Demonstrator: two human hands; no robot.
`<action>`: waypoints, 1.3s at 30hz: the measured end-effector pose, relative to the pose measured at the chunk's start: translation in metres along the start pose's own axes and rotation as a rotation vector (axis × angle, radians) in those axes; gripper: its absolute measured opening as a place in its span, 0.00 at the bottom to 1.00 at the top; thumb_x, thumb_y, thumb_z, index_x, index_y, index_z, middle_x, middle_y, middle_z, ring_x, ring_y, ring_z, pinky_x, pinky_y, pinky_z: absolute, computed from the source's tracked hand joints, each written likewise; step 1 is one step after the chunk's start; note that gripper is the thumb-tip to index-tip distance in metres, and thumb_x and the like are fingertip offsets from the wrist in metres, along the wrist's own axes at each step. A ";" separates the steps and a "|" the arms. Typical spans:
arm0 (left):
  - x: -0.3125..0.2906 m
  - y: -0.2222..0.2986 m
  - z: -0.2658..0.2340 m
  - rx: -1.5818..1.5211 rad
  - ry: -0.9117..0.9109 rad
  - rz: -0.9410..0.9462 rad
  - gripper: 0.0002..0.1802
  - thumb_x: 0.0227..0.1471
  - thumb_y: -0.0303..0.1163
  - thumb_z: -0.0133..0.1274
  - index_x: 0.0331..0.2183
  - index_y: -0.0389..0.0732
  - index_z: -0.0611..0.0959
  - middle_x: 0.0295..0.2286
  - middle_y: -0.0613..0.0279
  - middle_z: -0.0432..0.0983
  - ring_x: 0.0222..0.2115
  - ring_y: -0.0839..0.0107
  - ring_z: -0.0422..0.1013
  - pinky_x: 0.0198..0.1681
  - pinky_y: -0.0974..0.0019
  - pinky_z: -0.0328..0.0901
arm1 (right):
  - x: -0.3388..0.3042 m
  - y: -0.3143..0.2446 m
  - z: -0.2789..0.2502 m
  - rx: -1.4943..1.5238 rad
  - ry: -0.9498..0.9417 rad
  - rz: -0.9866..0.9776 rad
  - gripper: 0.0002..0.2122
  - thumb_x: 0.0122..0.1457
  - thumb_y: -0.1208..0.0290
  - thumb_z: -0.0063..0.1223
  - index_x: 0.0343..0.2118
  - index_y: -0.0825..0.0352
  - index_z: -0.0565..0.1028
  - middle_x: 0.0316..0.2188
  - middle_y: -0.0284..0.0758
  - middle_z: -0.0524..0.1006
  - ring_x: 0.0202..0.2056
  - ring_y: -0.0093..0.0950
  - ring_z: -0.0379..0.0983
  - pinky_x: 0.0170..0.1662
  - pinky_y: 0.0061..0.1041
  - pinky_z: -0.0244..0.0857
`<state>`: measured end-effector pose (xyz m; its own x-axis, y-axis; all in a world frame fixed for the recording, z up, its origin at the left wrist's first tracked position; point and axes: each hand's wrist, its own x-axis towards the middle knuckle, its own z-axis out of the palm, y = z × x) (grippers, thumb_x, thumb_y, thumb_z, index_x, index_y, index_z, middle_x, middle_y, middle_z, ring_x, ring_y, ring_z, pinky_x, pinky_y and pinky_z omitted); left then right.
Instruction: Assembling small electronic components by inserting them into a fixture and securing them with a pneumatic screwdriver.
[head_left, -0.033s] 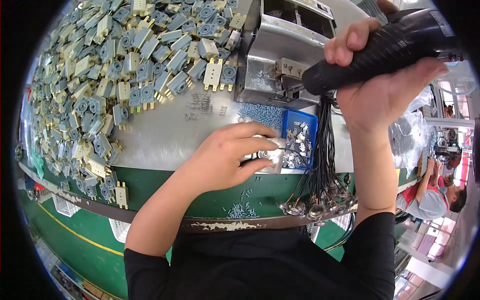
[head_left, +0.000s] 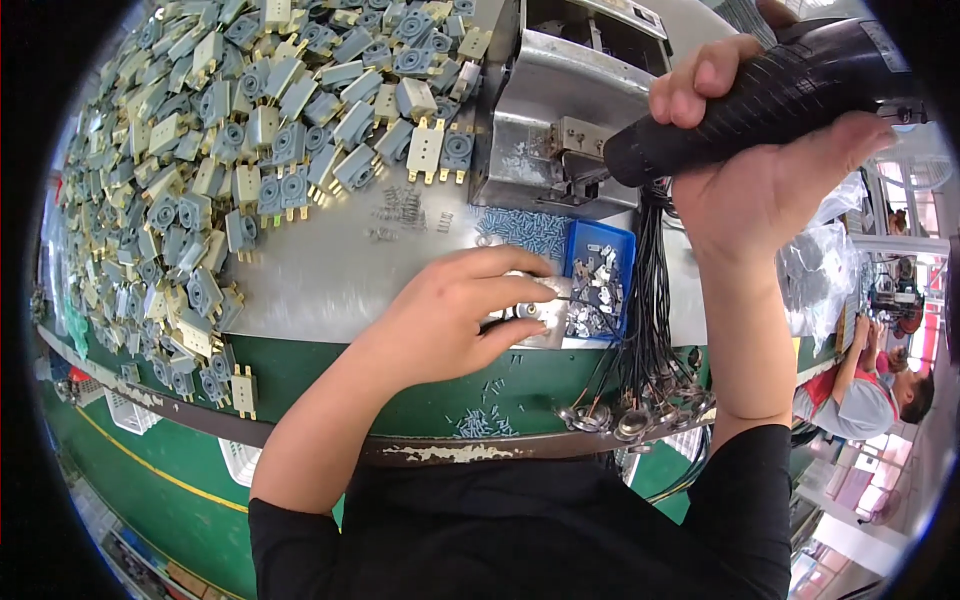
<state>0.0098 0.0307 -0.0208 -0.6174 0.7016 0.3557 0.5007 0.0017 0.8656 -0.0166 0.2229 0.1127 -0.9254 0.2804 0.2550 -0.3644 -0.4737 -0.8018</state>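
Note:
My right hand (head_left: 740,205) is wrapped round a black electric screwdriver (head_left: 760,100), held up at the right. The screwdriver's narrow end points left at the outlet of a metal screw feeder (head_left: 570,90). Low in the middle, my left hand (head_left: 445,310) pinches a small part (head_left: 529,311) with a round centre, seated on a metal block (head_left: 549,331). Fingers cover much of that part, so its kind does not show. A blue tray (head_left: 629,265) of small metal pieces stands just right of the block.
Grey and cream switch-like housings with brass prongs (head_left: 290,140) are heaped at the left. Loose springs (head_left: 402,207) and blue-grey screws (head_left: 525,230) lie between heap and feeder. More screws (head_left: 485,422) lie near the front edge. Black wires (head_left: 652,290) hang beside the tray. A co-worker (head_left: 855,400) sits at far right.

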 end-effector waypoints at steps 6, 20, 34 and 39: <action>0.004 0.000 0.000 -0.004 -0.013 -0.002 0.17 0.48 0.26 0.71 0.42 0.38 0.88 0.45 0.53 0.83 0.44 0.52 0.80 0.46 0.56 0.75 | 0.016 0.007 0.004 -0.413 0.089 -0.199 0.41 0.66 0.25 0.29 0.59 0.65 0.64 0.19 0.34 0.67 0.17 0.29 0.66 0.25 0.33 0.67; 0.006 0.001 0.000 -0.008 -0.011 -0.001 0.17 0.47 0.27 0.71 0.42 0.38 0.88 0.45 0.53 0.83 0.44 0.52 0.80 0.46 0.57 0.75 | 0.032 0.007 -0.037 -0.393 -0.122 -0.133 0.53 0.55 0.16 0.34 0.64 0.67 0.62 0.27 0.35 0.70 0.25 0.27 0.66 0.34 0.32 0.65; 0.004 -0.001 -0.001 0.000 -0.005 0.017 0.17 0.47 0.27 0.71 0.42 0.38 0.88 0.45 0.53 0.83 0.43 0.52 0.81 0.46 0.57 0.75 | 0.034 0.008 -0.032 -0.407 -0.073 -0.148 0.51 0.55 0.16 0.34 0.63 0.65 0.64 0.25 0.34 0.69 0.24 0.28 0.65 0.33 0.32 0.64; 0.003 -0.001 -0.002 0.000 -0.011 0.005 0.17 0.47 0.27 0.71 0.42 0.39 0.88 0.45 0.53 0.83 0.44 0.52 0.80 0.46 0.57 0.75 | 0.031 0.007 -0.031 -0.384 -0.086 -0.123 0.51 0.55 0.16 0.34 0.63 0.65 0.64 0.25 0.34 0.69 0.24 0.28 0.65 0.32 0.31 0.63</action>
<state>0.0065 0.0317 -0.0199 -0.6080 0.7095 0.3563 0.5038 -0.0021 0.8638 -0.0446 0.2539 0.0985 -0.8886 0.2371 0.3926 -0.4225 -0.0905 -0.9018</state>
